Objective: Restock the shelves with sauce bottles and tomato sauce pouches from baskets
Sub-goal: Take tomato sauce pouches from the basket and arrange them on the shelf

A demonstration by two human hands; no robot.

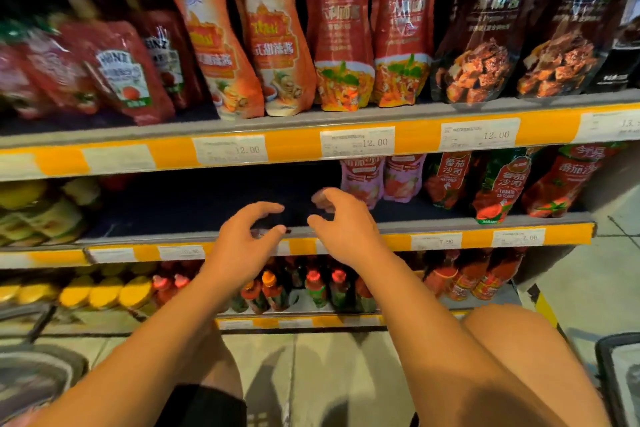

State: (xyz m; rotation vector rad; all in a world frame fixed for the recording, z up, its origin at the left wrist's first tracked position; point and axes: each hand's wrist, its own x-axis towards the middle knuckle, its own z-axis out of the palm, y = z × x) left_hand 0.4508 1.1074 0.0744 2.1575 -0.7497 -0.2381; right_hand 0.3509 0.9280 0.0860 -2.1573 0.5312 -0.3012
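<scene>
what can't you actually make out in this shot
All in the head view:
- Small print on the price tags: blurred; only the large figures are readable.
- Bottles on the bottom shelf: partly hidden behind both forearms.
- Basket at the right edge: cut off by the frame, contents unclear.
- Pouches at the far left: smeared by blur, labels illegible.
- Left hand and right hand: fingers curled, nothing visibly held.

Dim, blurred left edge; perhaps overhead light.

Red ketchup pouches (114, 73), black pepper-sauce pouches (485, 28), pink pouches (363, 180), orange-and-white shelf strip (298, 146), yellow lids (104, 291)
</scene>
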